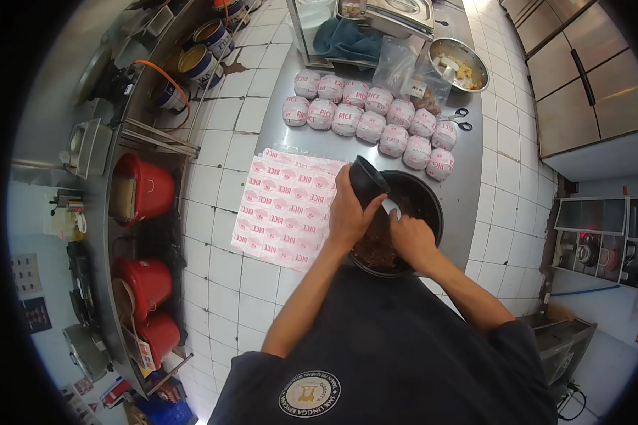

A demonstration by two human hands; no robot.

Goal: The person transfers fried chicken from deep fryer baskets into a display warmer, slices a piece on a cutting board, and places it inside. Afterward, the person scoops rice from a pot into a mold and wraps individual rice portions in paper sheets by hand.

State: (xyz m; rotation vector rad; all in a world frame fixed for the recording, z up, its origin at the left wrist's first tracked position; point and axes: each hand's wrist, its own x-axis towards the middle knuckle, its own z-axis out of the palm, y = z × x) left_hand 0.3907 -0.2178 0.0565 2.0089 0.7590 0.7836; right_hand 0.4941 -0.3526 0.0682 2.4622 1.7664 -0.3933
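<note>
My left hand point(352, 212) is closed around a black bowl point(368, 180), which it holds tilted over the near left rim of a large dark pot point(438, 212). In my right hand point(412, 239) is a white rice paddle point(390, 207), its blade up against the bowl's mouth. Brownish-red food point(376, 244) lies in the pot below; what the bowl contains is hidden. To the left of my left hand lies a stack of printed wrapping paper point(283, 205), with red RICE lettering.
Several wrapped rice parcels point(371, 126) stand in two rows across the steel table point(276, 134). Scissors point(457, 119), plastic bags point(404, 67) and a metal bowl of food point(480, 67) sit beyond them. Red buckets point(152, 188) fill a shelf at left.
</note>
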